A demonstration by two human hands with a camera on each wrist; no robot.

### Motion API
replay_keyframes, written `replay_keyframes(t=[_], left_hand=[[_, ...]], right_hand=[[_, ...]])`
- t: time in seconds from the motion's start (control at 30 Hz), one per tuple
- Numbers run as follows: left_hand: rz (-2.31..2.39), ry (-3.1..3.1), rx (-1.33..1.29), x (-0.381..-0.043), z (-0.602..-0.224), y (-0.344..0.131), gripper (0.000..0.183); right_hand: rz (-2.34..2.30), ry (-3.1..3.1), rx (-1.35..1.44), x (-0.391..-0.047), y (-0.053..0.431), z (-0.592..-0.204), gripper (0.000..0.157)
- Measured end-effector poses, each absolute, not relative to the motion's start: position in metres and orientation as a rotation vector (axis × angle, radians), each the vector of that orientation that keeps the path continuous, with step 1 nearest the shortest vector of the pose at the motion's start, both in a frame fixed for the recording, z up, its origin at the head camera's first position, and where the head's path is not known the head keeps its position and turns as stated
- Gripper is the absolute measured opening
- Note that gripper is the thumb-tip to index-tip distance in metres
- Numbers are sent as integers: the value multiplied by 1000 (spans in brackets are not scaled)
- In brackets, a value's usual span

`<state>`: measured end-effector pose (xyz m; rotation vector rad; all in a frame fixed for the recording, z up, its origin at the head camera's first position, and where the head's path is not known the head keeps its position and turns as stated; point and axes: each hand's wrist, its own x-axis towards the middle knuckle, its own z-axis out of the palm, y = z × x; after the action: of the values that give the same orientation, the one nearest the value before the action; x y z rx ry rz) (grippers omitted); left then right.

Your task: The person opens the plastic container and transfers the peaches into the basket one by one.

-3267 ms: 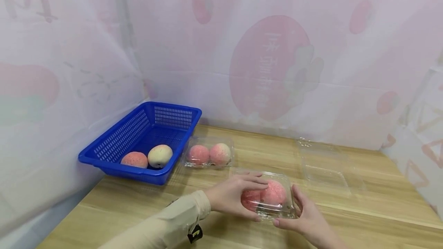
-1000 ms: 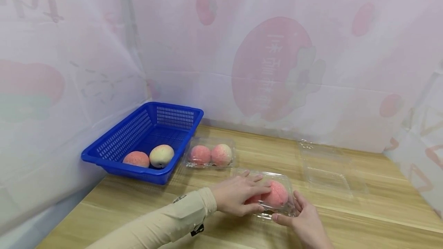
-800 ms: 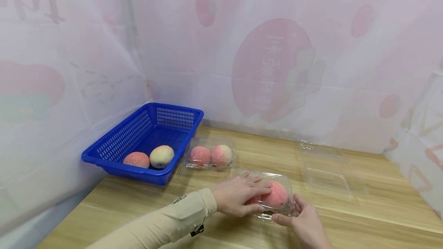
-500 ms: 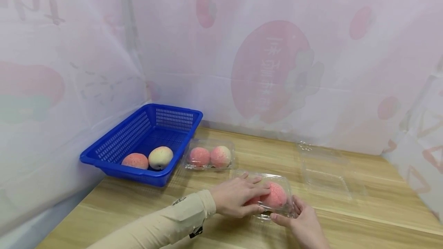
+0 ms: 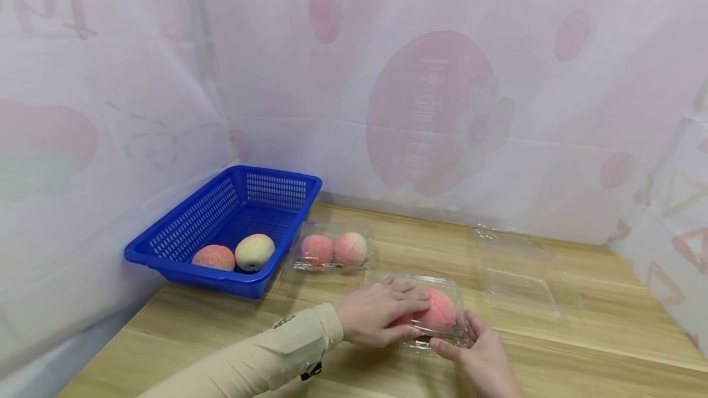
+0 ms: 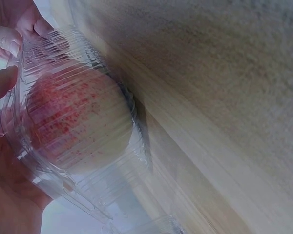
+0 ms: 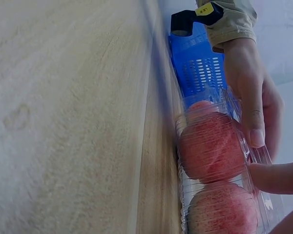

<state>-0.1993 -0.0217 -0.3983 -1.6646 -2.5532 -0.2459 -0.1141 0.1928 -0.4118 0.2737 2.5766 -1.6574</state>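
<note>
Clear box (image 5: 450,290) sits lower right of centre, pink peaches (image 5: 439,312) inside. Your left hand (image 5: 373,315) lies spread over its top; your right hand (image 5: 478,352) grips the right end. I'd press along the near rim (image 5: 421,345), not over the peaches.

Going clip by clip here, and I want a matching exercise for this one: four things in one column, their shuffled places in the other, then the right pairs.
Things
1. Blue slotted plastic basket
2. Transparent plastic container with no fruit visible in it
3. Person's left grip
4. Person's right grip

Places
A. At the right end of a transparent rectangular plastic box with pink peach-like fruit
B. On the left side of the wooden table
C. Over the left part of that box
D. On the table's right side, toward the back

Pairs: 1-B, 2-D, 3-C, 4-A
</note>
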Motion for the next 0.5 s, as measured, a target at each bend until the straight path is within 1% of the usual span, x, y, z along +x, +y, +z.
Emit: replay_keyframes(t=[0.5], left_hand=[[-232, -2553, -1661, -198, -399, -21, 53]], right_hand=[[-1607, 2636, 277, -113, 188, -411, 106]])
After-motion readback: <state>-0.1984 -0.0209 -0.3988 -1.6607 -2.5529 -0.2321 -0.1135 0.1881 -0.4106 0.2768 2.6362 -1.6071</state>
